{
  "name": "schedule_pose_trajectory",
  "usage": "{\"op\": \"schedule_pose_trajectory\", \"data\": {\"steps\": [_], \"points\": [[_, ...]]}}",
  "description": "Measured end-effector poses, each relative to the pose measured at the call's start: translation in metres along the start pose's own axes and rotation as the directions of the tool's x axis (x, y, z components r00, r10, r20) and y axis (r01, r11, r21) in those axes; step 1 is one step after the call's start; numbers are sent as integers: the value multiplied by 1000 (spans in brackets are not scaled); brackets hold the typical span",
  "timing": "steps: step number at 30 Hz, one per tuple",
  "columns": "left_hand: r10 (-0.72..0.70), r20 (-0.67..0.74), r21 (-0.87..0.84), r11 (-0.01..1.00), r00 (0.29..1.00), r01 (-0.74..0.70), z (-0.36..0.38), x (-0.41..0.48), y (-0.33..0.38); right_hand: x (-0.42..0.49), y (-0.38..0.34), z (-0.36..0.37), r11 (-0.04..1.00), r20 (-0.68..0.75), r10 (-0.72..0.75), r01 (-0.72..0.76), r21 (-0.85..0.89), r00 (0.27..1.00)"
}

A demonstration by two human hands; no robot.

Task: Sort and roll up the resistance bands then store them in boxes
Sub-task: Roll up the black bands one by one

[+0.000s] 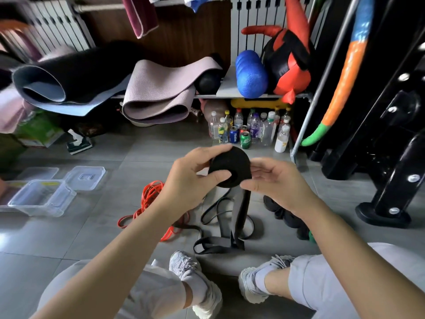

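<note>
A wide black resistance band is wound into a thick roll [233,163] held at chest height over the floor. My left hand [195,178] grips the roll with its thumb pressed on the front face and fingers over the top. On the roll's right side my right hand [273,180] pinches the edge where the loose tail [238,210] hangs down to the tiles. Red-orange bands [153,199] lie tangled on the floor to the left. Thin black bands [213,210] lie under the tail. A clear plastic box [43,199] stands at the far left.
A clear lid [86,177] lies beside the box. Bottles and cans [250,131] stand under a shelf with rolled mats [158,97] and a blue foam roller [250,74]. A black machine frame [391,157] fills the right. My shoes [195,279] are at the bottom.
</note>
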State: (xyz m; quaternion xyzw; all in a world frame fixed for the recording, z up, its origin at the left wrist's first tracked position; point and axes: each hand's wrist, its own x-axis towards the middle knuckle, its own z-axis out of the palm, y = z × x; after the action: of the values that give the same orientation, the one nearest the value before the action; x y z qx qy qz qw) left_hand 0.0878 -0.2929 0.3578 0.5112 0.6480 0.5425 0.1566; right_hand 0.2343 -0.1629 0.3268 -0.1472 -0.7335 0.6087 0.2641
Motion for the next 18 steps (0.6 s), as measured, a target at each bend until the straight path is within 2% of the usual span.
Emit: {"op": "schedule_pose_trajectory", "data": {"steps": [2,5,8,10,12,14,16,18], "points": [[-60,-75,-187,981,995,45,4,12,11,14,-13,-2,998,-44,-64,65,26,997],[-117,-101,-454,889,988,58,5,33,23,37,-34,-7,989,-91,-133,138,61,987],[-84,-83,-597,802,993,18,4,49,29,51,-49,-12,977,-63,-179,185,103,982],[-47,-91,-608,794,995,-18,5,54,31,55,-53,-11,976,-61,-202,206,74,977],[17,-113,-441,895,993,-65,3,56,27,55,-55,-14,980,-69,-196,199,30,978],[70,-71,-160,984,995,-80,-6,56,24,51,-55,-18,984,-22,-164,162,-68,986],[42,36,101,994,998,-46,-18,55,25,48,-57,-20,974,74,-95,108,-199,993],[-3,187,325,944,982,-59,-28,54,30,45,-56,-18,933,154,-26,79,-351,988]]}}
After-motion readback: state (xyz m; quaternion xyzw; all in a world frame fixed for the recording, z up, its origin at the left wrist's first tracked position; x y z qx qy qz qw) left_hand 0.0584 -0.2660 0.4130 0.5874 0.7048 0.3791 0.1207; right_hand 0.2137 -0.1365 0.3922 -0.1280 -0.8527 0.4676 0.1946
